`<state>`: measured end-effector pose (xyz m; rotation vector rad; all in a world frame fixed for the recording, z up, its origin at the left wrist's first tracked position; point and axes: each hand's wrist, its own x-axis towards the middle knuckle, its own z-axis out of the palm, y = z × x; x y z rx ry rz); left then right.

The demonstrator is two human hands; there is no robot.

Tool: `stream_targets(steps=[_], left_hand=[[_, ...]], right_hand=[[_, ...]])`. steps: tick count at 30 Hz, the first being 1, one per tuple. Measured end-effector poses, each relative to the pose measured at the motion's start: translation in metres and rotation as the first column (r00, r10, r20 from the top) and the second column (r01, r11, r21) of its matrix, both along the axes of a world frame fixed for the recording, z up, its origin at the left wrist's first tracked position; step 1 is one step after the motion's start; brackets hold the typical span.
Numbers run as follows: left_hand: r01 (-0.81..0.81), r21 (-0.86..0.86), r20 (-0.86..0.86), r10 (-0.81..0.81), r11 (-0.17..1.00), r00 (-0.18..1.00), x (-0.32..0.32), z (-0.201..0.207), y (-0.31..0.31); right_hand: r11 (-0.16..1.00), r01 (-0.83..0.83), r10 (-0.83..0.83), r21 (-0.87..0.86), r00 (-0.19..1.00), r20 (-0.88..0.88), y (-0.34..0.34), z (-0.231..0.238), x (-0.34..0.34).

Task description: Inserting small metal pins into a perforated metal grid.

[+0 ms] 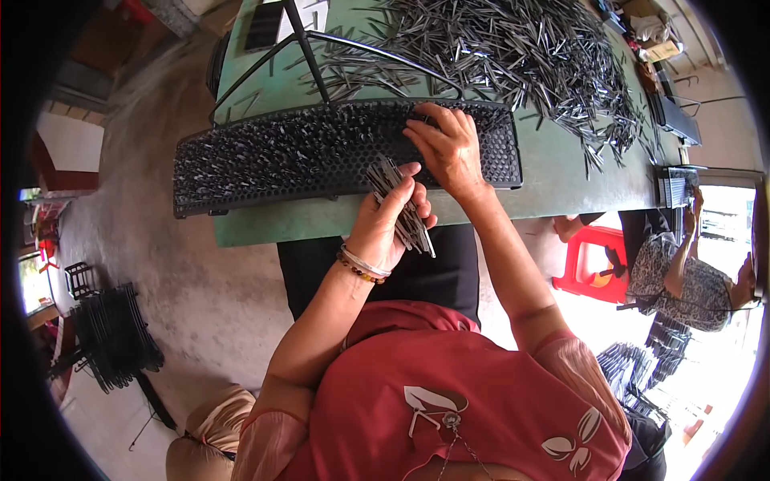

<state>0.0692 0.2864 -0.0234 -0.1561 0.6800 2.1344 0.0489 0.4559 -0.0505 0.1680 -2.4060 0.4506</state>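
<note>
My left hand is closed round a bundle of thin, flat dark strips, which stick out above and below the fingers. It hangs just in front of a long black perforated rack with rows of round holes. Many strips stand upright in the rack's left and middle part; holes show bare along the front middle and at the right end. Over the right half, my right hand bends down with its fingers drawn together at the holes. Whatever its fingertips hold is too small or hidden to make out.
The rack stands on a green table, its thin black frame rising behind. A large loose pile of strips spreads over the far side. At the right sit a red stool and another person. Black racks stand lower left.
</note>
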Motion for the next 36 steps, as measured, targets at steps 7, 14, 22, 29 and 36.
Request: stream_targets(steps=[7,14,22,29,36], left_hand=[[-0.171,-0.047,-0.105,0.166,0.984,0.981,-0.002,0.01,0.005],[-0.456,-0.111,-0.738,0.234,0.883,0.633,0.003,-0.005,0.035],[-0.556,-0.192,-0.953,-0.019,0.809,0.301,0.003,-0.019,0.03],[-0.374,-0.233,-0.754,0.076,0.898,0.653,-0.012,-0.007,0.036],[0.343,-0.065,-0.303,-0.346,0.937,0.888,0.013,0.037,0.013]], right_hand=[[0.54,0.071,0.044,-0.839,0.993,0.112,-0.02,0.012,0.036],[-0.865,0.02,0.175,-0.501,0.948,-0.265,-0.074,0.01,0.067],[-0.764,-0.02,0.152,-0.645,0.965,-0.211,-0.081,0.007,0.063],[-0.725,0.089,0.239,-0.683,0.963,-0.127,-0.058,-0.004,0.059],[-0.432,0.498,0.792,-0.752,0.609,-0.051,-0.022,0.048,0.048]])
